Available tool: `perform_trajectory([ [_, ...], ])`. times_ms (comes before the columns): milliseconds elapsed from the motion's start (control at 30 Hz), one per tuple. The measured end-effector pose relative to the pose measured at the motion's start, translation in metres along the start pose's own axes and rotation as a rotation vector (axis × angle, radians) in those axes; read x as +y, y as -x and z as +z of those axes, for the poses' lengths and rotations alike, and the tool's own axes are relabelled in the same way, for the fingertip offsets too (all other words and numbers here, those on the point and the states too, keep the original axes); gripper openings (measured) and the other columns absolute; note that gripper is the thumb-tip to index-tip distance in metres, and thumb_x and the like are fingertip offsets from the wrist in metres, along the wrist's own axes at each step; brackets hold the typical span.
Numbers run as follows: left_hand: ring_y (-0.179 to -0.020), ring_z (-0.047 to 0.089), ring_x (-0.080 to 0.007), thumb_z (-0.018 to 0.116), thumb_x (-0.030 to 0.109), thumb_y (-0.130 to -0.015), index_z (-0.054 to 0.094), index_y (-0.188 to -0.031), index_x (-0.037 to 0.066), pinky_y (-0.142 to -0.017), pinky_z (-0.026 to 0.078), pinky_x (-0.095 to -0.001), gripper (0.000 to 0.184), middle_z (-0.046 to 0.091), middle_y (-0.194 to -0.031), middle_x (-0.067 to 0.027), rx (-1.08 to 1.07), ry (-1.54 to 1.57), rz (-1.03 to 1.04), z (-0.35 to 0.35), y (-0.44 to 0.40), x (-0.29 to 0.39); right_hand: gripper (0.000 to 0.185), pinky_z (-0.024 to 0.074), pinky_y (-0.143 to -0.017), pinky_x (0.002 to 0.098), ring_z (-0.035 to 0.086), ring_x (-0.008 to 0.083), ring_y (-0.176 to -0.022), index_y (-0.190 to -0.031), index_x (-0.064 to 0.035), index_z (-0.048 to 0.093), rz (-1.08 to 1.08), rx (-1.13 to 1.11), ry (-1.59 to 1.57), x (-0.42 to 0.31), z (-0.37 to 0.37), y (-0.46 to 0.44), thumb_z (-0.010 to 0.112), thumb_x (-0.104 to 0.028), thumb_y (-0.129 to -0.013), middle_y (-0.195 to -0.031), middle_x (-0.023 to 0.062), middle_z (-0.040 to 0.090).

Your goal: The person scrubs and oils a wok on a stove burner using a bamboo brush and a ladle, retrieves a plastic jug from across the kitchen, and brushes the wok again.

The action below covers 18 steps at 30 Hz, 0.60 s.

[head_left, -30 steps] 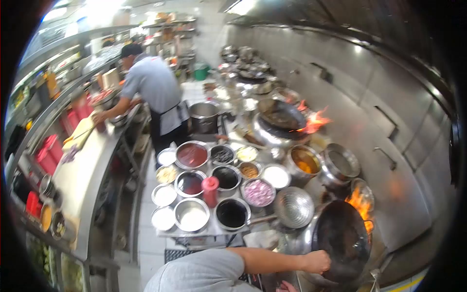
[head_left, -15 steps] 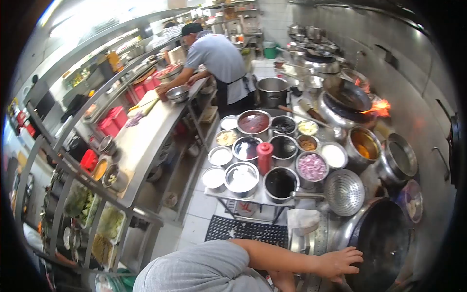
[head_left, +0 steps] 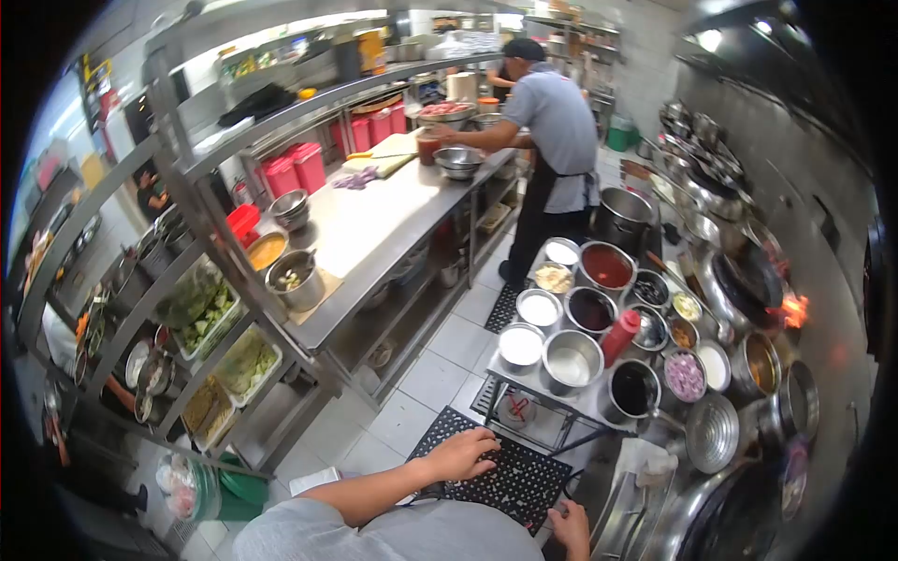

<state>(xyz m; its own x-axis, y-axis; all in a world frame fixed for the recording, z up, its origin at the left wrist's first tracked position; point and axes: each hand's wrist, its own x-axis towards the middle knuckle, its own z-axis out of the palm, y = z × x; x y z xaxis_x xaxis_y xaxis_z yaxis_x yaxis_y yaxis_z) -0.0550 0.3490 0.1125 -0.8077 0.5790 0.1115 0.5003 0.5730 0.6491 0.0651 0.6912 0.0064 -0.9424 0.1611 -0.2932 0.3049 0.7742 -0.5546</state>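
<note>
My left hand (head_left: 460,455) is over the black perforated floor mat (head_left: 440,428), fingers apart and a little bent, with nothing in it. Lower and to the right, my right hand (head_left: 569,525) is beside the steel stove counter (head_left: 613,505), its fingers loosely spread and holding nothing I can see. A folded white cloth (head_left: 645,460) lies on that counter. The large dark wok (head_left: 734,524) sits at the lower right, apart from both hands. Near it, a steel strainer (head_left: 713,432) rests with its handle across the pots.
Pots of sauces and chopped onion (head_left: 685,376) crowd a low table with a red squeeze bottle (head_left: 621,337). Flame (head_left: 795,310) rises beside a farther wok (head_left: 745,280). A co-worker (head_left: 557,131) bends over the long prep counter (head_left: 374,215). Vegetable tubs (head_left: 208,318) stand at left.
My left hand has moved from the wok's rim leftward to over the mat. My right hand has come into view. The view has swung left, and the co-worker still bends at the counter.
</note>
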Motion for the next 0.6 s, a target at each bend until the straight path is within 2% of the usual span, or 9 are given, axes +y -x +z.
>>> perform_trajectory([
  [100, -0.115, 0.059, -0.0349, 0.071, 0.025, -0.090, 0.064, -0.122, 0.004, -0.097, 0.050, -0.0438, 0.039, 0.059, -0.125, -0.0148, 0.091, 0.021, -0.108, -0.021, 0.042, -0.029, 0.059, 0.0439, -0.107, 0.0442, 0.055, 0.0399, -0.124, -0.125, -0.0033, 0.065, 0.184, -0.096, -0.067, -0.022, 0.005, -0.013, 0.077, -0.039, -0.080, -0.130, 0.0251, 0.059],
  [133, -0.115, 0.059, -0.0348, 0.071, 0.025, -0.091, 0.064, -0.123, 0.004, -0.098, 0.050, -0.0436, 0.039, 0.058, -0.125, -0.0146, 0.098, 0.028, -0.137, -0.027, 0.054, -0.036, 0.063, 0.0426, -0.109, 0.0440, 0.053, 0.0410, -0.127, -0.128, -0.0013, 0.063, 0.083, -0.056, -0.018, -0.002, 0.022, -0.020, 0.077, -0.040, -0.079, -0.134, 0.0265, 0.056],
  [233, -0.115, 0.059, -0.0347, 0.071, 0.026, -0.091, 0.064, -0.122, 0.004, -0.098, 0.049, -0.0431, 0.038, 0.058, -0.125, -0.0139, 0.113, 0.042, -0.180, -0.036, 0.084, -0.058, 0.069, 0.0415, -0.111, 0.0443, 0.051, 0.0404, -0.129, -0.133, 0.0014, 0.058, 0.200, 0.055, 0.037, 0.015, 0.035, -0.037, 0.077, -0.038, -0.080, -0.137, 0.0288, 0.052],
  [300, -0.115, 0.060, -0.0348, 0.071, 0.026, -0.091, 0.065, -0.122, 0.005, -0.098, 0.049, -0.0433, 0.038, 0.059, -0.124, -0.0140, 0.105, 0.040, -0.193, -0.042, 0.099, -0.067, 0.070, 0.0381, -0.114, 0.0479, 0.047, 0.0407, -0.134, -0.136, 0.0030, 0.053, 0.364, 0.144, 0.120, 0.026, 0.031, -0.045, 0.076, -0.033, -0.081, -0.141, 0.0309, 0.048],
  [367, -0.115, 0.060, -0.0349, 0.070, 0.027, -0.091, 0.065, -0.121, 0.006, -0.098, 0.050, -0.0440, 0.037, 0.059, -0.123, -0.0137, 0.013, 0.037, -0.202, -0.050, 0.107, -0.076, 0.065, 0.0487, -0.103, 0.0515, 0.058, 0.0422, -0.120, -0.137, 0.0025, 0.052, 0.392, 0.249, 0.432, 0.079, 0.041, -0.057, 0.074, -0.026, -0.083, -0.133, 0.0315, 0.053],
  [433, -0.115, 0.060, -0.0349, 0.070, 0.027, -0.091, 0.065, -0.121, 0.007, -0.098, 0.050, -0.0445, 0.037, 0.059, -0.122, -0.0134, -0.057, 0.015, -0.221, -0.059, 0.116, -0.082, 0.053, 0.0589, -0.081, 0.0510, 0.069, 0.0401, -0.095, -0.132, 0.0022, 0.054, 0.717, 0.154, -0.029, 0.012, 0.008, -0.045, 0.070, -0.023, -0.088, -0.116, 0.0267, 0.062],
  [533, -0.116, 0.060, -0.0347, 0.070, 0.028, -0.091, 0.065, -0.121, 0.008, -0.099, 0.049, -0.0451, 0.036, 0.059, -0.122, -0.0130, -0.095, -0.024, -0.263, -0.062, 0.123, -0.092, 0.045, 0.0517, -0.094, 0.0419, 0.066, 0.0275, -0.105, -0.136, -0.0014, 0.059, 0.140, -0.037, 0.714, 0.073, 0.031, -0.045, 0.067, -0.021, -0.095, -0.118, 0.0194, 0.069],
  [600, -0.117, 0.059, -0.0346, 0.069, 0.030, -0.092, 0.064, -0.122, 0.008, -0.099, 0.049, -0.0457, 0.037, 0.060, -0.122, -0.0130, -0.051, -0.043, -0.327, -0.065, 0.127, -0.096, 0.045, 0.0523, -0.092, 0.0421, 0.067, 0.0279, -0.103, -0.135, -0.0013, 0.059, 0.049, -0.089, 0.739, 0.077, 0.045, -0.056, 0.067, -0.021, -0.095, -0.117, 0.0194, 0.069],
])
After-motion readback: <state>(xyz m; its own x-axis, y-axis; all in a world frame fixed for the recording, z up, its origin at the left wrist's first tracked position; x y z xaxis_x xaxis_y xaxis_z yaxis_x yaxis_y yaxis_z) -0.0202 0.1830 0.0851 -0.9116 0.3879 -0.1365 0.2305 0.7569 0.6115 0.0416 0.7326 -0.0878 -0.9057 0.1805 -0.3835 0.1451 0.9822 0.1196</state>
